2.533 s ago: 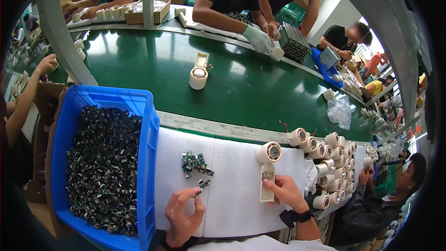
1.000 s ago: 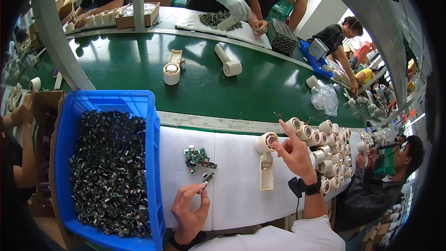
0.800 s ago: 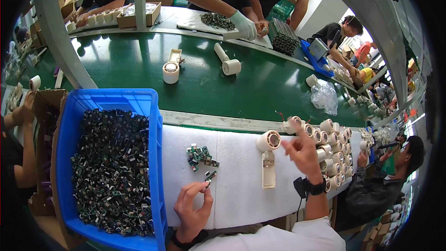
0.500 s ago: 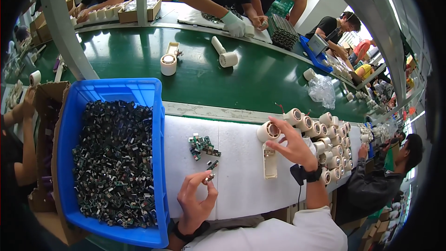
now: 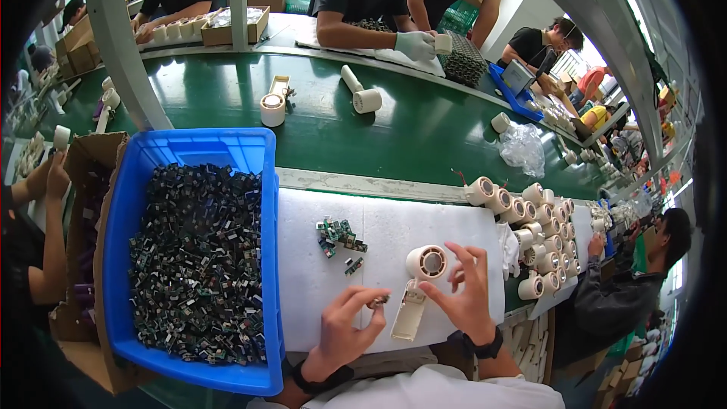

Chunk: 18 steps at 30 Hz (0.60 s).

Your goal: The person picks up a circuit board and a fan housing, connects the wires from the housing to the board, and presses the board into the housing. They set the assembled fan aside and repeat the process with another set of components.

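Handheld fan body [image 5: 418, 289] in cream plastic is lying on the white foam pad [image 5: 394, 235] at the near edge of the bench, round head pointing far, handle toward us. From the head view, our left hand [image 5: 347, 326] is pinching a tiny circuit board [image 5: 378, 301] between thumb and fingertips, just left of the fan's handle. Our right hand [image 5: 463, 295] sits just right of the fan with fingers spread loose, holding nothing as far as we can tell, maybe brushing the head. So we'd say we're at the fit-the-board-into-the-handle step. Next move probably needs the right hand steadying the shell while the left lines the board up. Small pile of spare boards [image 5: 339, 233] sits farther up the pad, blue bin [image 5: 257, 153] of them to the left, finished-looking fan shells [image 5: 534, 220] stacked on the right.
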Available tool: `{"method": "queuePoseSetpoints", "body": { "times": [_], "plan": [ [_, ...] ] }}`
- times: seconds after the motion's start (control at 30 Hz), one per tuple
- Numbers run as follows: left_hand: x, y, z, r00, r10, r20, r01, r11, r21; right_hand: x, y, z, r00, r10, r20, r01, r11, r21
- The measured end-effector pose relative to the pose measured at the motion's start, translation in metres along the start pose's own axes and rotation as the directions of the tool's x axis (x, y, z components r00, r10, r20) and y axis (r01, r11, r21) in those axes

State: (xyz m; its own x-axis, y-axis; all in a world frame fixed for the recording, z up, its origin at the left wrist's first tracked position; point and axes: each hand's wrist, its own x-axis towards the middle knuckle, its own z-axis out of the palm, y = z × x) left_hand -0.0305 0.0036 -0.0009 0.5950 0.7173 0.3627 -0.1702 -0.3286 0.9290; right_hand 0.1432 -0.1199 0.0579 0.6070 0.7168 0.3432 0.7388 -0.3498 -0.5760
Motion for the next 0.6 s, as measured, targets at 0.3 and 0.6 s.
{"method": "queuePoseSetpoints", "body": {
  "times": [0.3,0.6],
  "plan": [
    [-0.006,-0.001,-0.002,0.898,0.036,0.439,0.089,0.961,-0.263,0.002,0.007,-0.005,0.823,-0.271,0.500,0.305,0.952,0.014],
    [-0.006,-0.004,-0.002,0.875,0.038,0.483,0.051,0.984,-0.170,0.022,0.004,-0.005,0.690,-0.452,0.566,0.578,0.814,-0.055]
  ]
}}
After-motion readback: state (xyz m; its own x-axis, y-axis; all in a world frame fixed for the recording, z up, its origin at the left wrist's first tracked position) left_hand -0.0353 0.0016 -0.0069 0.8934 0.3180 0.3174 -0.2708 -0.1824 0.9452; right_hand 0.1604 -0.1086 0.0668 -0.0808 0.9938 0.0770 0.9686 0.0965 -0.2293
